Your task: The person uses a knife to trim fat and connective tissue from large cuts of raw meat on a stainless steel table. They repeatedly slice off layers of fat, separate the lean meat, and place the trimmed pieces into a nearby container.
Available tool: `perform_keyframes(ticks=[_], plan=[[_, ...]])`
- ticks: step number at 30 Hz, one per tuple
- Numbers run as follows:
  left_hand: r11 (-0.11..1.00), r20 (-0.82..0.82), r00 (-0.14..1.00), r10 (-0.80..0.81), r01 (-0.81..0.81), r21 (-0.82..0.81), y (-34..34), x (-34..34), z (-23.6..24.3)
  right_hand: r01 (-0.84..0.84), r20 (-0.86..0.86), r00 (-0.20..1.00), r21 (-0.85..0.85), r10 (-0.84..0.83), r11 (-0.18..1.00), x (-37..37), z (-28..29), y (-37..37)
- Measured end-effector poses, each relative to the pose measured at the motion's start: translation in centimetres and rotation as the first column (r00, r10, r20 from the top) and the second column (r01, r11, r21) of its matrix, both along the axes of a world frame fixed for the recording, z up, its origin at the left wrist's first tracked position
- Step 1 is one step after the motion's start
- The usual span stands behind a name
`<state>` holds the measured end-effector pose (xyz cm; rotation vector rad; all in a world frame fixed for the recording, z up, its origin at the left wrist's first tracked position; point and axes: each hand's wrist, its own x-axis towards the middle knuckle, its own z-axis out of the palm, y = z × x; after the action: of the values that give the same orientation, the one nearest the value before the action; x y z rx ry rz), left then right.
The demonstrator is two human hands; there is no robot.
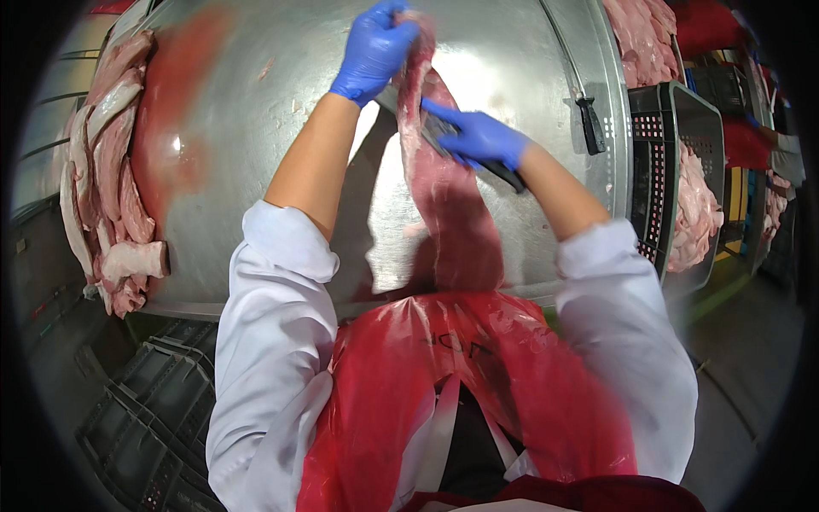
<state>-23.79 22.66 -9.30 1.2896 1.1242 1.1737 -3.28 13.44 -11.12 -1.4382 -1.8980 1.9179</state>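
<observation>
Our blue-gloved left hand (374, 51) pinching the far end of a long red meat strip (444, 196), our blue-gloved right hand (478, 138) closed around a dark-handled knife (503, 175) against it, on a steel table (512, 68).

Both forearms reach forward, gloved left hand (375, 51) clenched, right hand (478, 136) apparently gripping, slightly blurred.

A long strip of meat (444, 196) lies on the steel table (512, 68), running from the person's body out to the left hand (374, 51), which grips its far end. The right hand (478, 136) rests on the strip nearer the body, to the right of the left hand, holding a knife (503, 175) against it. Well left of the left hand a pile of cut meat (107, 171) lies along the table's edge; right of the right hand a second knife (589, 119) lies on the table, and beyond it stands a crate (661, 145) with meat in it.
</observation>
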Motion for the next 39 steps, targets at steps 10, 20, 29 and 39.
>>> perform_keyframes(ticks=[10, 20, 29, 39], plan=[[0.988, 0.025, 0.999, -0.037, 0.033, 0.148, -1.6, -0.8, 5.5, -0.18, 0.057, 0.981, -0.052, 0.183, 0.982, 1.4, 3.4, -4.5], [0.963, 0.093, 0.995, -0.037, 0.011, 0.27, -3.9, -1.5, 12.8, -0.324, 0.2, 0.927, 0.006, 0.317, 0.946, 2.9, 4.5, -9.5], [0.96, 0.29, 0.952, 0.102, -0.17, 0.221, -25.3, -9.5, 20.4, -0.43, 0.228, 0.87, -0.086, 0.438, 0.899, 7.6, 7.2, -17.7], [0.617, -0.005, 0.619, 0.785, -0.781, 0.097, -58.8, -26.4, 17.4, -0.131, 0.081, 0.988, -0.016, 0.132, 0.991, 9.0, 5.2, -20.8]])
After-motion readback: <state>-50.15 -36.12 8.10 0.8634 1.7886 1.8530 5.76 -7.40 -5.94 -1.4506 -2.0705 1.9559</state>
